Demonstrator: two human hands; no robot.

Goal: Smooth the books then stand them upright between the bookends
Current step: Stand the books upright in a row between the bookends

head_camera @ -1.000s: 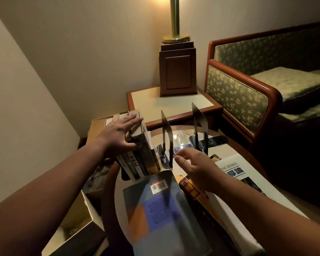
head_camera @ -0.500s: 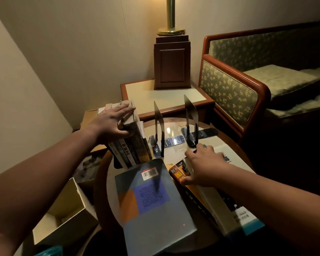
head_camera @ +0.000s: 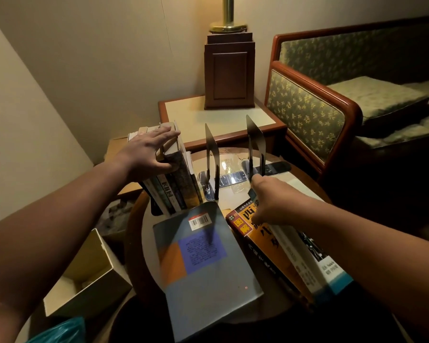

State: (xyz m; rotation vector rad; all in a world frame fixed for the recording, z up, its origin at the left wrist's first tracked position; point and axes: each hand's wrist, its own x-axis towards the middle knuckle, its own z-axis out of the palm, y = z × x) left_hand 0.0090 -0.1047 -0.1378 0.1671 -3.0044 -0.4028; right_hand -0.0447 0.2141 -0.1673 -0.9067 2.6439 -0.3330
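Note:
Several books (head_camera: 174,191) stand upright at the left of the round table (head_camera: 136,243). My left hand (head_camera: 146,154) rests on their tops, fingers straight, thumb against the spines. Two black metal bookends (head_camera: 212,157) (head_camera: 255,144) stand apart to their right with nothing between them. My right hand (head_camera: 270,201) grips the far end of a large white-and-blue book (head_camera: 312,266), tilted up on its edge. An orange-brown book (head_camera: 243,221) lies flat under it. A grey-blue book (head_camera: 208,276) with a barcode lies flat at the table's front.
A side table (head_camera: 208,115) with a wooden lamp base (head_camera: 229,70) stands behind the round table. An upholstered sofa (head_camera: 307,112) is on the right. An open cardboard box (head_camera: 84,276) and a teal bag (head_camera: 57,330) sit on the floor at lower left.
My right hand moved from near the bookends onto the large white-and-blue book, gripped it and tilted it up on its edge. My left hand stayed on the upright books.

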